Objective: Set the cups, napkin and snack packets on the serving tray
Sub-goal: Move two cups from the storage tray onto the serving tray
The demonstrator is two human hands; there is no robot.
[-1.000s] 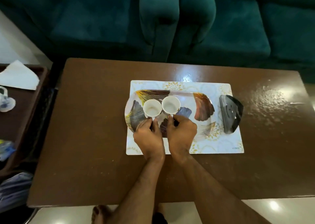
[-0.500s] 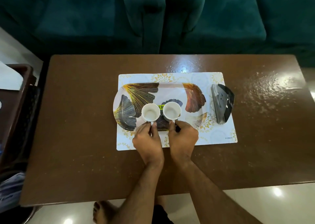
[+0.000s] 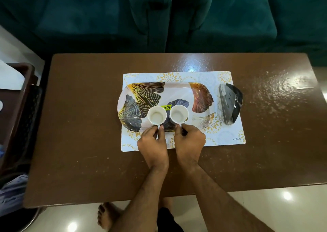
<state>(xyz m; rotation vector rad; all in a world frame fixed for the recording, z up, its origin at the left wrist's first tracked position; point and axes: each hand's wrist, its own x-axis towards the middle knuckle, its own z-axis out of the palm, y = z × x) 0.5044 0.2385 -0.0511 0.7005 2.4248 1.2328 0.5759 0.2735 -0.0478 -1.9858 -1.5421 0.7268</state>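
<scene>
Two white cups on the tray (image 3: pixel 177 88), side by side near its front rim: left cup (image 3: pixel 156 116), right cup (image 3: pixel 179 114). Tray centred on a mat (image 3: pixel 226 138) on the table (image 3: pixel 85 125). Left hand (image 3: pixel 153 143) pinching the left cup's handle between thumb and forefinger, fingers narrow; right hand (image 3: pixel 189 142) pinching the right cup's handle likewise. Both cups upright, apparently resting on the tray, a yellow price sticker (image 3: pixel 166 107) visible between them. To finish well: check each base flat on the tray, keep a small gap between rims, turn handles toward the front, then release straight back without dragging. Leave the tray's right half free for remaining items. Black packet (image 3: pixel 230 104) on the mat just right of the tray; probable napkin (image 3: pixel 10 78) on a side stand, well left. Risk: tipping a cup on release.
</scene>
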